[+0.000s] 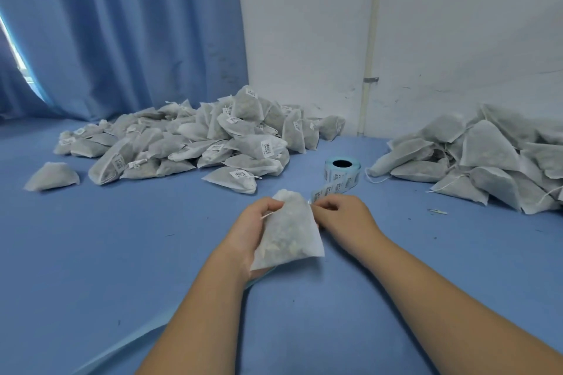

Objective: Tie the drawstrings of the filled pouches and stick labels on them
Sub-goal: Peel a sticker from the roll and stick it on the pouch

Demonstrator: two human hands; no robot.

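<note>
pouch (288, 234) just above tabletop (152, 246), cradled in left hand (248, 233), fingers curled round its neck | right hand (342, 218) curled at neck's right edge, pinched thing unclear | handling: likely light, soft, loose fill shifts | hold: gathered neck, drawstring (267, 215) ends

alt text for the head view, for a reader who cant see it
Two bare hands hold a filled pouch over a blue table: the left hand grips it and the right hand pinches its top edge. Behind lie a label roll, labelled pouches piled left and unlabelled pouches piled right.
</note>
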